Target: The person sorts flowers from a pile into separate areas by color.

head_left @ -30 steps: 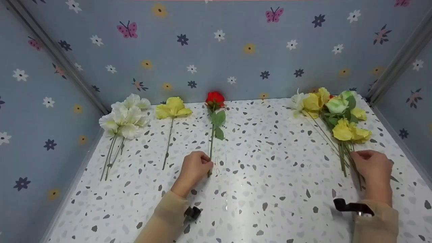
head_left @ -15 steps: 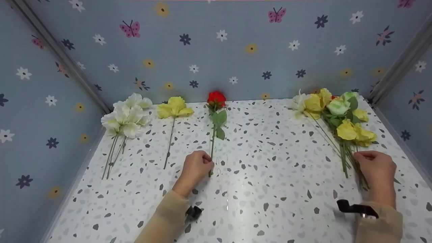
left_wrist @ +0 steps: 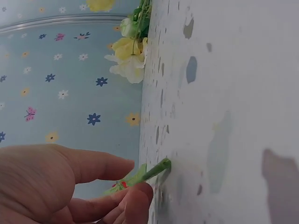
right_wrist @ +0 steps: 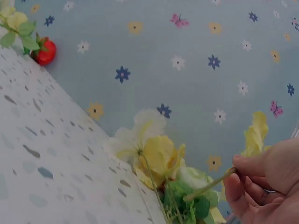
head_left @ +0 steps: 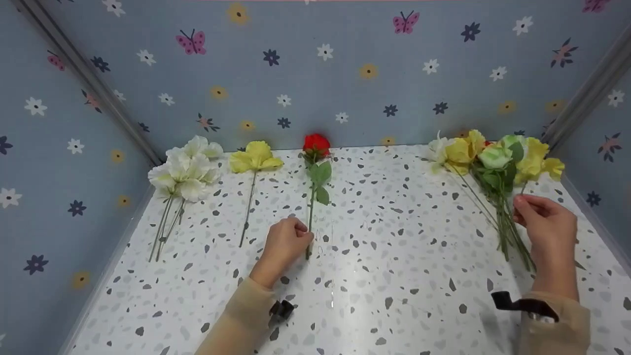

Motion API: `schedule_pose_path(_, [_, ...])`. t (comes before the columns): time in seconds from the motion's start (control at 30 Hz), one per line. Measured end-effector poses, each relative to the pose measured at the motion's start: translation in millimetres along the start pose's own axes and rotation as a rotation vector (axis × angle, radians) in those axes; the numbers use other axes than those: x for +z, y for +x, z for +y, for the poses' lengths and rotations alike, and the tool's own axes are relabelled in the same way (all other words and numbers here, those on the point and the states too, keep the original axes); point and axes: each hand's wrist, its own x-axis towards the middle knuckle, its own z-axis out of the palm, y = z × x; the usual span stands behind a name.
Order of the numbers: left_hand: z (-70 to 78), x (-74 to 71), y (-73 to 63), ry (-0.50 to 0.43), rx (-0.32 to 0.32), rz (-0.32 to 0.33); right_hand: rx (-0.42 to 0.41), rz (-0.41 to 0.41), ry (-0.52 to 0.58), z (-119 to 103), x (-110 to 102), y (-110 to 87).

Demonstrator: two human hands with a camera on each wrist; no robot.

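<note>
Left hand [head_left: 286,246]: thumb and fingers curled round the lower stem of a red artificial rose with green leaves [head_left: 319,174]. Rose lies on the white speckled tabletop [head_left: 384,222], bloom by the back wall; stem end pokes past the fingertips in the left wrist view. Right hand [head_left: 552,231]: thumb and finger pinch the thin green stem of a ruffled yellow artificial flower [head_left: 533,160], bloom pointing to the wall, stem end sticking out past the grip in the right wrist view. Can't tell if that end touches anything.

Left to right on the table: bunch of white ruffled flowers [head_left: 185,170] at far left, stems toward the person; single yellow flower with long stem [head_left: 255,157] between the bunch and the rose, apart from both; rose; then, well apart, a mixed pile at right: white flower [head_left: 438,148], yellow flower beside it [head_left: 461,155], pale green rose [head_left: 495,155], a bit of red behind, stems crossing. Held flower is just right of the pale green rose.
</note>
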Motion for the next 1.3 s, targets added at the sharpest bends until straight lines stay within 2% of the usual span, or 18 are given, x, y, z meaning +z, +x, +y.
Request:
schedule_pose_path(0.13, [11.3,-2.3,-3.5,-0.073,0.025,0.009,-0.08,-0.089,0.167,-2.2,31.6,-12.1])
schedule_pose_path(0.23, [21.5,-2.3,-7.8,-0.182,0.076,0.001,-0.132,-0.185,0.196,1.7,61.4,-24.0])
schedule_pose_path(0.43, [41.5,5.8,-20.5,-0.378,0.142,-0.059,-0.181,-0.379,0.09,20.0,116.2,-51.1])
schedule_pose_path(0.63, [55.8,18.3,-33.2,-0.504,0.177,-0.142,-0.198,-0.485,0.048,39.0,151.3,-75.9])
schedule_pose_path(0.93, [67.3,37.9,-48.2,-0.501,0.244,-0.276,-0.2,-0.599,0.04,53.6,176.0,-100.6])
schedule_pose_path(1.1, [70.4,44.1,-53.9,-0.526,0.221,-0.339,-0.215,-0.614,0.056,54.9,178.5,-102.9])
schedule_pose_path(1.3, [69.1,45.7,-53.3,-0.57,0.195,-0.349,-0.2,-0.628,0.036,52.5,179.0,-105.6])
